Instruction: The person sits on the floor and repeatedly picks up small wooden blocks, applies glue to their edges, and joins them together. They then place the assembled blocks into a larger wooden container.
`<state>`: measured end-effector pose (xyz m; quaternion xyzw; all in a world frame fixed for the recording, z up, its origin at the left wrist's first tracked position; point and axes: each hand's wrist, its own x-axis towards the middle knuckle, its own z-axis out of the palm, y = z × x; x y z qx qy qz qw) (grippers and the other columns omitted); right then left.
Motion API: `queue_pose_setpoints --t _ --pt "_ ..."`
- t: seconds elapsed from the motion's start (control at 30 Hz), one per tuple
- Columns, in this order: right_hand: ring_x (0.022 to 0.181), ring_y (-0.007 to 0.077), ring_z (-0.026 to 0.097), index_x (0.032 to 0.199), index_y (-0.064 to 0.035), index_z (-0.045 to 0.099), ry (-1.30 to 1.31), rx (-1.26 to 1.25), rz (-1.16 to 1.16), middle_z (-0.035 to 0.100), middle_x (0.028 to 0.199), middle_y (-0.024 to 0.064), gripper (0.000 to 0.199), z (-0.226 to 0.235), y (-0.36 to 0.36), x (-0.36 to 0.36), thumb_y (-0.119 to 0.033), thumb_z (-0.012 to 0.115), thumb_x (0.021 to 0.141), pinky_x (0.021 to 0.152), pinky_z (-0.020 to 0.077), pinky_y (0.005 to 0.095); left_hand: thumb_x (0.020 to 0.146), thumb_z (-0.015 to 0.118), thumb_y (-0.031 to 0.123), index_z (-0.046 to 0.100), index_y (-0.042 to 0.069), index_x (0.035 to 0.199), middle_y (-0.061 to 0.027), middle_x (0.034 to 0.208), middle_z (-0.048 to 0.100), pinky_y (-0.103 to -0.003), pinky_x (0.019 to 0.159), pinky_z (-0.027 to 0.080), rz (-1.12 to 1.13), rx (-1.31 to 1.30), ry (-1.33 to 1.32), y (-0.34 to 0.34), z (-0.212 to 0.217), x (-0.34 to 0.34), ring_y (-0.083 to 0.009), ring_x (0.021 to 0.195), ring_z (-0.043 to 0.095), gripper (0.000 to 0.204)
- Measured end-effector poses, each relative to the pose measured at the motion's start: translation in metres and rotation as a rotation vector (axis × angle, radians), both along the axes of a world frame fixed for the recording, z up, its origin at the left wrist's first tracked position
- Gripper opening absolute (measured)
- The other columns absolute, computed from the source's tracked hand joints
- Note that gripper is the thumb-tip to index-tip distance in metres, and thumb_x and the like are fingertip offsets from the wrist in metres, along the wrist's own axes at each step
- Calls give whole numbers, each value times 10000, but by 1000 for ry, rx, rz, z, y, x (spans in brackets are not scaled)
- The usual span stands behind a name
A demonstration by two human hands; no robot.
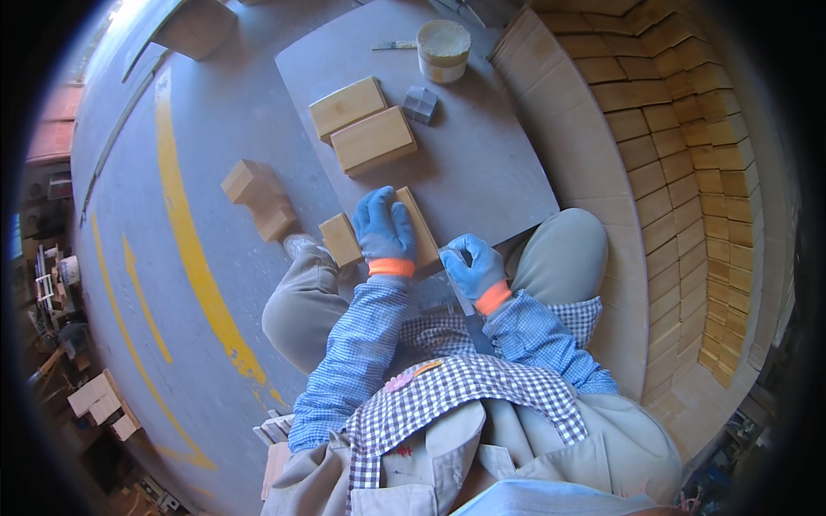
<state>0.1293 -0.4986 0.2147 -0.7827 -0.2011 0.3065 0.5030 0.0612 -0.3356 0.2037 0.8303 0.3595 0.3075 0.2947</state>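
While you sit at the near edge of the grey desk (482,172), take every position below from that desk.

Work piece: flat wooden block (419,225), pale, lying on the near edge of the desk, just ahead of your knees.
Left hand (385,228): blue glove, palm down on the block, grip spread open and pressing, not wrapped around it.
Right hand (473,265): blue glove, just off the desk's near edge beside the block; grip curled shut on a thin dark tool (469,311) whose other end runs back toward your lap. What kind of tool, you cannot tell.
Second small block (341,239): at the desk's near left corner, touching or just beside the work piece.
Handling, judged: stiff, solid wood, light enough for one hand; smooth faces may slide under a glove, so pin it flat or pinch the two long edges. Corners likely chip if dropped.
Mid desk: two larger wooden blocks (361,125) side by side, a small grey block (420,104) beside them.
Far edge of desk: round tub (444,50) with pale lid, a slim tool (394,46) next to it.
Right of desk: stacked wooden blocks (680,155), a tall curved wall of them.
Left of desk: loose blocks (258,198) on the floor.
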Motion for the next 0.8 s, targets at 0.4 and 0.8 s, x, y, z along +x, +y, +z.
queue_pose_setpoints --t 0.4,0.8 --pt "715 398 615 791 -99 552 -577 88 -4 606 762 158 129 -7 122 47 -164 645 853 618 502 496 956 560 205 577 64 1193 -168 1121 587 -426 946 446 -19 71 7 2 -4 0 -353 1048 563 277" --pt "649 311 581 775 -74 574 -45 -62 21 606 712 146 212 -4 72 34 -230 660 890 640 495 411 910 578 174 582 69 1192 -175 1153 593 -476 955 425 -23 63 29 2 -4 1 -390 1075 546 302"
